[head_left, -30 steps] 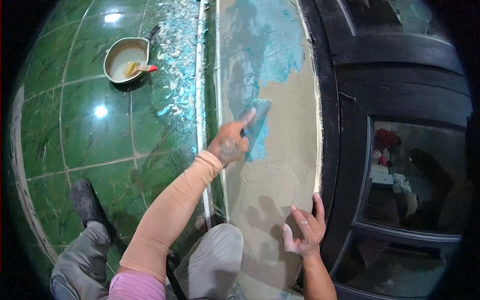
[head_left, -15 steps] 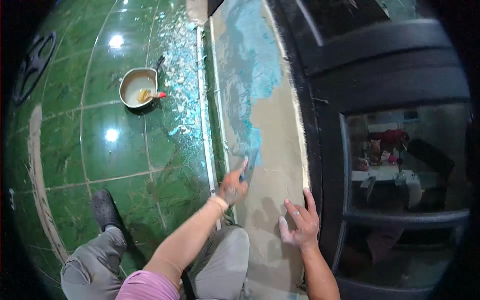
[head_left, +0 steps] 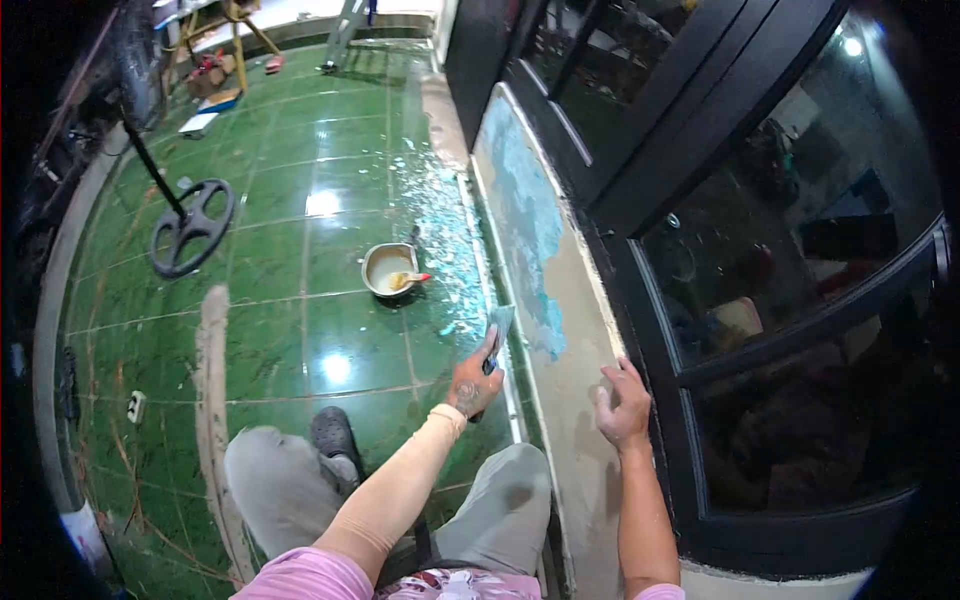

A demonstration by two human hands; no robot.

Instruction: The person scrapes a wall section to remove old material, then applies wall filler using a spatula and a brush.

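Note:
My left hand is shut on the handle of a scraper, whose blade points up and away from the low wall. The wall strip below the window is bare grey plaster near me and keeps patches of blue paint farther off. My right hand rests flat on the grey plaster at the wall's top edge, fingers spread, next to the black window frame. My knees are bent close to the wall.
A metal pan with pale liquid and a brush stands on the green tiled floor, among blue paint flakes. A round black object on a pole lies to the left. A ladder and clutter sit far back.
My left hand has pulled the scraper off the wall, down and toward me. My head has lifted, showing more floor. My right hand stays on the plaster.

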